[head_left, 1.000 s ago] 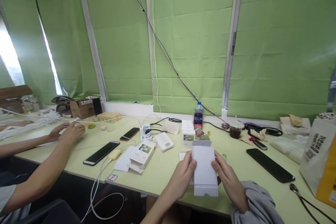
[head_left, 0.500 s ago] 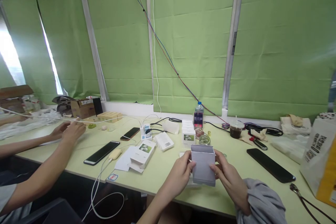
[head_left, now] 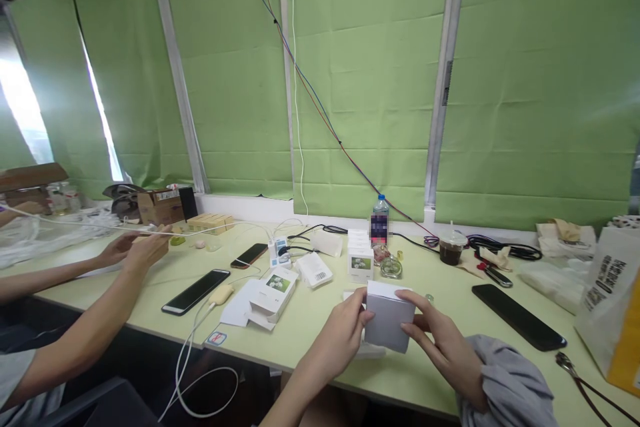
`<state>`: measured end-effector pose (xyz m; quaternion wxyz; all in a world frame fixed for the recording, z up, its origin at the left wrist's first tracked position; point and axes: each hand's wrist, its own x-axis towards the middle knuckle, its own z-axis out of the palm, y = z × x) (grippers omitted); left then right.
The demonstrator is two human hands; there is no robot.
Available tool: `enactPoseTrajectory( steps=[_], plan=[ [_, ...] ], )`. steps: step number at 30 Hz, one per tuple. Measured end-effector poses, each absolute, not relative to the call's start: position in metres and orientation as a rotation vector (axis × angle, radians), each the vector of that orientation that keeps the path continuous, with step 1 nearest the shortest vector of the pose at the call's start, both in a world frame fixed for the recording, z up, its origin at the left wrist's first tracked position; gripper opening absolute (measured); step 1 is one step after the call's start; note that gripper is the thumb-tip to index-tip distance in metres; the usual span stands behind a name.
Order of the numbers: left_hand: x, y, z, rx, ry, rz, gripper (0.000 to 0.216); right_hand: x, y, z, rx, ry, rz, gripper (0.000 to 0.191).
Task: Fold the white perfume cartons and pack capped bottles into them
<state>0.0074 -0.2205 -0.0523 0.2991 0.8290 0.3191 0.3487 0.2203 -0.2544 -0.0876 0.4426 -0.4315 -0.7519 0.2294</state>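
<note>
A small white cardboard box (head_left: pixel 387 317) is held above the near edge of the pale green table (head_left: pixel 310 320). My left hand (head_left: pixel 340 330) grips its left side with thumb and fingers. My right hand (head_left: pixel 440 340) holds the right side, one finger lying along the top edge; a grey sleeve (head_left: pixel 505 383) covers that wrist. Just behind the box stand a stack of similar white boxes (head_left: pixel 359 255) and a small glass bottle (head_left: pixel 390 268).
Another person's hands (head_left: pixel 140 250) work at the left of the table. Black phones (head_left: pixel 195 291) (head_left: pixel 517 323) (head_left: pixel 249 255), an open white box (head_left: pixel 270 293), a white cable (head_left: pixel 200 360), a water bottle (head_left: pixel 379 220), an iced drink cup (head_left: pixel 450 247) and a paper bag (head_left: pixel 613 310) lie around.
The box has gone from a long flat sleeve to a shorter closed shape, its lower flap folded in. My hands have shifted up a little. The other person's hands moved slightly.
</note>
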Motion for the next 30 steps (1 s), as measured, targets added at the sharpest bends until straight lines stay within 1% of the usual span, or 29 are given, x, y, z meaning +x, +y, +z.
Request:
enactPoseTrajectory(
  steps=[4,8,10,13,15,17,20,23,26,28,30],
  plan=[
    [0.007,-0.223,-0.051,2.218,0.843,0.914,0.026,0.223,-0.257,-0.084,-1.008,-1.906,0.488,0.031],
    [0.008,-0.22,-0.059,2.048,0.784,0.908,0.018,0.223,-0.257,-0.082,-1.001,-1.955,0.378,0.028],
    [0.011,-0.216,-0.065,1.905,0.736,0.892,0.016,0.223,-0.257,-0.082,-1.032,-1.942,0.43,0.031],
    [0.013,-0.207,-0.072,1.751,0.674,0.855,0.031,0.223,-0.257,-0.083,-1.051,-1.79,0.627,0.045],
    [0.013,-0.2,-0.075,1.65,0.647,0.857,0.041,0.224,-0.256,-0.083,-1.041,-1.708,0.704,0.051],
    [0.011,-0.194,-0.075,1.567,0.648,0.893,0.046,0.225,-0.255,-0.083,-1.052,-1.695,0.708,0.051],
    [0.007,-0.191,-0.074,1.51,0.675,0.963,0.042,0.227,-0.253,-0.081,-1.108,-1.712,0.694,0.051],
    [0.007,-0.195,-0.071,1.553,0.685,0.952,0.041,0.224,-0.253,-0.081,-1.112,-1.701,0.767,0.054],
    [0.011,-0.201,-0.07,1.686,0.679,0.845,0.042,0.224,-0.253,-0.082,-1.132,-1.674,0.84,0.057],
    [0.012,-0.202,-0.071,1.816,0.704,0.77,0.039,0.229,-0.252,-0.082,-1.163,-1.662,0.846,0.054],
    [0.009,-0.2,-0.072,1.972,0.795,0.738,0.031,0.238,-0.249,-0.083,-1.259,-1.67,0.809,0.051]
  ],
)
